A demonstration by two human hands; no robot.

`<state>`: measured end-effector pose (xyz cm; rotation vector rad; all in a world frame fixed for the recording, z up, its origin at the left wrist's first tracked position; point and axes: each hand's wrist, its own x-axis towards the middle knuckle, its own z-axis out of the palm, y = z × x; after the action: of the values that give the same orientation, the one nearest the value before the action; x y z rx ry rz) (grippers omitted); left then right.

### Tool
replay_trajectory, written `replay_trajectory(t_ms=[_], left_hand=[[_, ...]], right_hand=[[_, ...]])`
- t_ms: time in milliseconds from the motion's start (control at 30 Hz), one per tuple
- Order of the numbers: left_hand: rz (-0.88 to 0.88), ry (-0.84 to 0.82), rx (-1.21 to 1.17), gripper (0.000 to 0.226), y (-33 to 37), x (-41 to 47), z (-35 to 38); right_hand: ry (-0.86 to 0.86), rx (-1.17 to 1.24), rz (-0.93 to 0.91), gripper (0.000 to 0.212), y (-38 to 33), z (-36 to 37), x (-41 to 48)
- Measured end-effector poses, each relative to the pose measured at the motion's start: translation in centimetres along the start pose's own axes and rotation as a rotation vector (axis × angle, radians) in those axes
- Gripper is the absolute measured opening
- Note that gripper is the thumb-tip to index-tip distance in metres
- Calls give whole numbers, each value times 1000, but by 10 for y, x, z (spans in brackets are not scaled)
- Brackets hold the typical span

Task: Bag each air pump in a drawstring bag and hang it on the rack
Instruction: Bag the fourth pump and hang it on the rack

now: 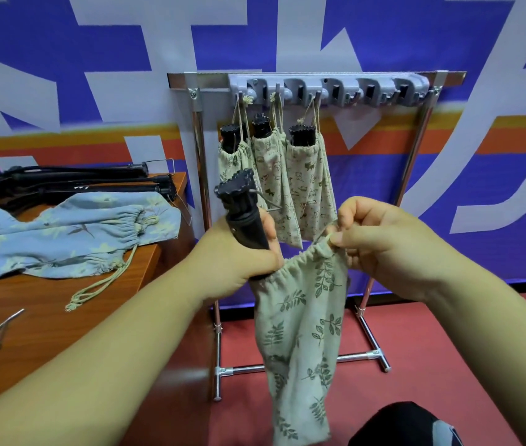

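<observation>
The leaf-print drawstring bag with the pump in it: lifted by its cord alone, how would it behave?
Probably floppy: the leaf-print bag hangs in soft folds below the left hand. Its mouth would likely cinch; it gathers where the right hand pinches it. The air pump should weigh it straight, like the hanging bags on the rack.

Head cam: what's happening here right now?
A person is bagging a black air pump. The left hand grips the pump, whose lower end sits in the mouth of a leaf-print drawstring bag; the right hand pinches the bag's gathered rim. This bag is not yet hung. Three bagged pumps already hang from hooks on the rack. More loose pumps and blue bags lie on the table to the left.
</observation>
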<state>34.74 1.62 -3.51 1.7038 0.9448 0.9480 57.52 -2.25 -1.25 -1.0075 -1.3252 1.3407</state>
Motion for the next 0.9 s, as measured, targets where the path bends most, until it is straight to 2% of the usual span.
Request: replay_trajectory(t_ms=[67, 133, 267, 300, 333, 400, 533, 767, 833, 900], left_hand=[[-17, 11, -1, 41, -6, 2, 0], [-76, -12, 54, 44, -7, 3, 0], [-298, -148, 414, 50, -8, 1, -3], [-376, -177, 465, 59, -9, 1, -2], [-449, -195, 477, 68, -9, 1, -1], [-514, -225, 411, 66, -10, 0, 2], [-369, -201, 270, 42, -7, 0, 3], [124, 53, 420, 18, 0, -2, 1], [191, 124, 414, 20, 1, -4, 3], [172, 221, 356, 27, -2, -2, 3]], right_hand=[[-6, -73, -6, 35, -3, -1, -1], [-3, -146, -14, 33, -7, -1, -1], [14, -265, -15, 32, -7, -2, 1], [19, -277, -9, 32, -6, -4, 2], [23, -283, -3, 34, -5, -5, 3], [29, -278, 2, 36, -4, -6, 3], [17, -227, -20, 33, -4, -8, 4], [-77, -111, -64, 30, -4, -5, 5], [-114, -63, -78, 24, -3, -2, 8], [-131, -14, -74, 23, -2, 0, 10]])
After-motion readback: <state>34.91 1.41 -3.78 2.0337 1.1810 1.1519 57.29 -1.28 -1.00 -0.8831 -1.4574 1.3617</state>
